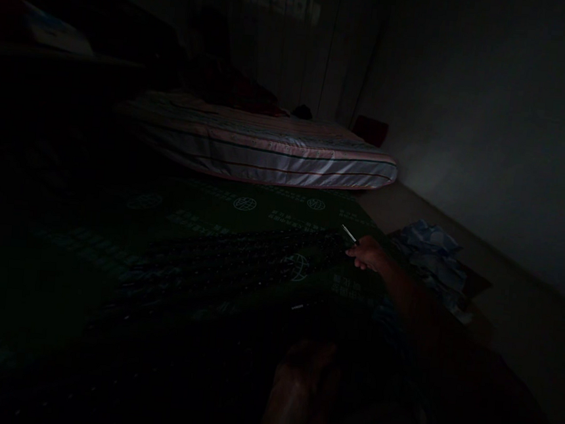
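My right hand (pixel 368 254) reaches out over the right side of a green printed board (pixel 267 214). Its fingers are closed on a thin pale stick (pixel 349 234), pen-like, pointing up and left. Long rows of dark slender things with small bright glints (pixel 224 253) lie across the board to the left of this hand. A dark piece with a small white marking (pixel 298 306) lies nearer to me. At the bottom centre is a dim skin-coloured shape (pixel 299 385); it may be my left hand, but its fingers are lost in the dark.
Behind the board lies a striped mattress (pixel 287 159) with dark red cloth (pixel 257 101) on it. Crumpled blue-and-white fabric or sheeting (pixel 430 248) is on the floor at the right, near a pale wall (pixel 492 125). The room is very dark, and the left side hardly shows.
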Action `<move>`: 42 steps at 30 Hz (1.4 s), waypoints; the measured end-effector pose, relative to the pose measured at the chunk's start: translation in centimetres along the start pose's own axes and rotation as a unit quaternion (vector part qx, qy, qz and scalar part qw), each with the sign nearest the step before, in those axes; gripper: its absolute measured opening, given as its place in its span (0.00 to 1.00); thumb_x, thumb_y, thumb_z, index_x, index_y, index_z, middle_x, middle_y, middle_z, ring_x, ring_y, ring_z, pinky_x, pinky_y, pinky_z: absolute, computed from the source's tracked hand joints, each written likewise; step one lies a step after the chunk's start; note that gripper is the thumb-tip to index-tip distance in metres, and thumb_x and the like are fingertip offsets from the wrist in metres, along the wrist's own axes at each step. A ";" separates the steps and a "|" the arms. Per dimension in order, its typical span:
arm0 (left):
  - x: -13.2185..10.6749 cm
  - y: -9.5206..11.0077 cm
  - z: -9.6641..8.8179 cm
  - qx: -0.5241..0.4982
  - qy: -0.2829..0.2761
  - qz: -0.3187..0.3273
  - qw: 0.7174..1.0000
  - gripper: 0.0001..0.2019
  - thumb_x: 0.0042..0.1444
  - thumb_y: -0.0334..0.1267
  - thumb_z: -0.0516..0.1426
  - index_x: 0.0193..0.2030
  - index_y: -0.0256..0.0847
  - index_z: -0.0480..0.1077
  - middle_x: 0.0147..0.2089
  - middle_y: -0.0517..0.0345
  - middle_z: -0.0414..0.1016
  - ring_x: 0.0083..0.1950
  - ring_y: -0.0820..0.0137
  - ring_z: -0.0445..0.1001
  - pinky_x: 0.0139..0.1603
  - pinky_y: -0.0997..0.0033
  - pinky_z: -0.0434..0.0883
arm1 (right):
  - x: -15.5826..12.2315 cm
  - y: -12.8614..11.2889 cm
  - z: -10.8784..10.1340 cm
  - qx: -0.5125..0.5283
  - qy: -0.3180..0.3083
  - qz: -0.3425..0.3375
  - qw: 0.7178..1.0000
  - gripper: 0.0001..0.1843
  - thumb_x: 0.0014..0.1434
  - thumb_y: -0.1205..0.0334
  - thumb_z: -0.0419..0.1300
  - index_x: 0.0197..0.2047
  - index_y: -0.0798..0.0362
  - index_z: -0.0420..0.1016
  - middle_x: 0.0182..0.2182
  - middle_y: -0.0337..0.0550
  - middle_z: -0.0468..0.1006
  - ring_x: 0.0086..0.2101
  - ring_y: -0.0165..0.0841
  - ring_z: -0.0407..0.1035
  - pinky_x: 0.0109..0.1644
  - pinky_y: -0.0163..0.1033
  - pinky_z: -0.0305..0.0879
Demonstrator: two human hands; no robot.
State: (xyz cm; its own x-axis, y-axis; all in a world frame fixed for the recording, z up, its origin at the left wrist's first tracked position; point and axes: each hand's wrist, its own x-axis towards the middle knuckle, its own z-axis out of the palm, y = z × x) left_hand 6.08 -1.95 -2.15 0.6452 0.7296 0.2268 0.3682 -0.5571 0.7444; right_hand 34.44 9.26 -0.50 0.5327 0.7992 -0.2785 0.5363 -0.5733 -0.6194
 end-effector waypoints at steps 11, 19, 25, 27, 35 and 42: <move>0.1 0.2 -0.3 0.005 -0.004 0.006 1.000 0.13 0.51 0.29 0.53 0.43 0.40 0.72 0.38 0.52 0.76 0.38 0.66 0.75 0.38 0.68 0.74 | -0.2 -0.2 -0.3 -0.012 -0.004 0.008 1.000 0.11 0.51 0.65 0.61 0.21 0.58 0.66 0.08 0.36 0.66 0.08 0.23 0.58 0.13 0.28 0.50; 0.0 0.5 -0.5 0.002 -0.008 -0.001 1.000 0.14 0.51 0.29 0.53 0.43 0.40 0.72 0.40 0.51 0.76 0.40 0.65 0.75 0.40 0.65 0.74 | -0.1 0.0 -0.2 -0.009 0.002 0.018 1.000 0.11 0.52 0.61 0.62 0.24 0.58 0.66 0.09 0.37 0.67 0.09 0.24 0.58 0.13 0.28 0.50; 0.0 0.7 -0.7 -0.010 -0.022 -0.029 0.999 0.12 0.50 0.29 0.54 0.41 0.41 0.73 0.39 0.53 0.76 0.38 0.66 0.75 0.39 0.66 0.74 | -0.2 0.1 -0.2 -0.005 0.004 0.016 1.000 0.12 0.54 0.60 0.60 0.25 0.59 0.67 0.09 0.36 0.67 0.09 0.22 0.57 0.13 0.28 0.49; 0.1 0.8 -0.7 -0.008 -0.024 -0.029 0.999 0.12 0.50 0.29 0.53 0.41 0.41 0.73 0.38 0.53 0.76 0.38 0.66 0.75 0.38 0.66 0.74 | -0.3 0.0 -0.3 -0.005 0.007 0.020 1.000 0.12 0.54 0.59 0.59 0.26 0.59 0.67 0.09 0.36 0.67 0.09 0.23 0.57 0.13 0.28 0.49; 0.1 0.4 -0.4 -0.006 -0.008 0.006 1.000 0.13 0.51 0.29 0.53 0.43 0.40 0.72 0.39 0.53 0.75 0.39 0.66 0.74 0.39 0.66 0.74 | -1.3 -0.2 -1.4 -0.004 0.036 0.026 0.999 0.13 0.56 0.55 0.57 0.31 0.58 0.67 0.09 0.35 0.66 0.09 0.22 0.57 0.13 0.27 0.49; -0.1 0.2 -0.2 -0.036 0.013 0.009 0.999 0.11 0.54 0.31 0.52 0.42 0.41 0.72 0.38 0.54 0.76 0.39 0.69 0.74 0.39 0.72 0.72 | -5.0 -0.4 -3.8 -0.001 0.046 -0.009 0.999 0.13 0.56 0.54 0.56 0.28 0.56 0.66 0.10 0.34 0.67 0.09 0.22 0.56 0.13 0.27 0.48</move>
State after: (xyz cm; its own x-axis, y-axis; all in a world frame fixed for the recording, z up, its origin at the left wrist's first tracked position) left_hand 5.95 -2.07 -1.92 0.6333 0.7305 0.2555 0.3073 -0.5403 0.7833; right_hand 34.00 4.80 3.96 0.5815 0.7891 -0.1981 0.5480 -0.5598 -0.6215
